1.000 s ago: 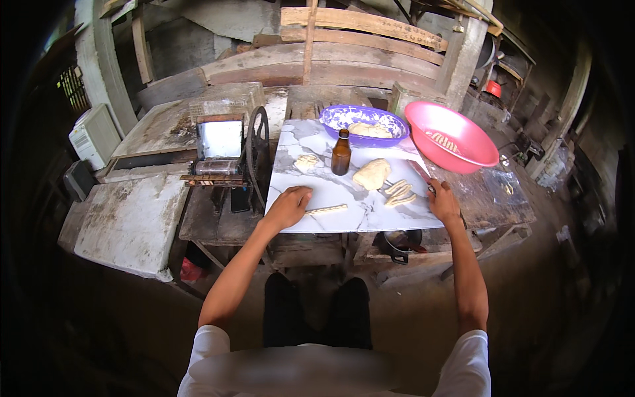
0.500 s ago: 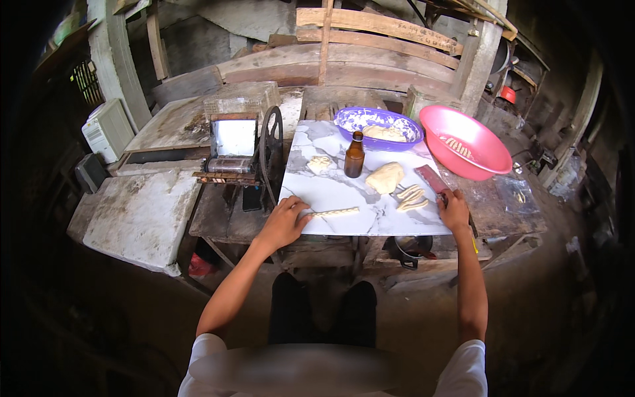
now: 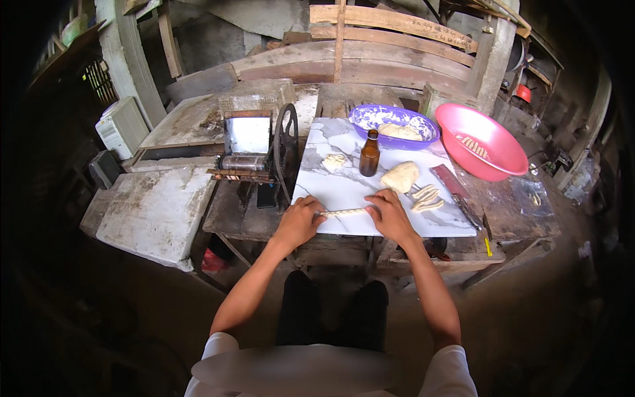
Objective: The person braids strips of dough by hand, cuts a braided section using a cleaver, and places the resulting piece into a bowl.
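Dough strip [image 3: 344, 212] — ends hidden under both hands [image 3: 301, 220] [image 3: 390, 215], whose curled fingers press it — grip unclear.

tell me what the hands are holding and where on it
A twisted dough strip lying on the marble board: left hand on its left end, right hand on its right end.

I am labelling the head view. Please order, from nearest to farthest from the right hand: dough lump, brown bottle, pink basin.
1. Dough lump, just beyond the right hand.
2. Brown bottle, farther back, slightly left.
3. Pink basin, far right corner.
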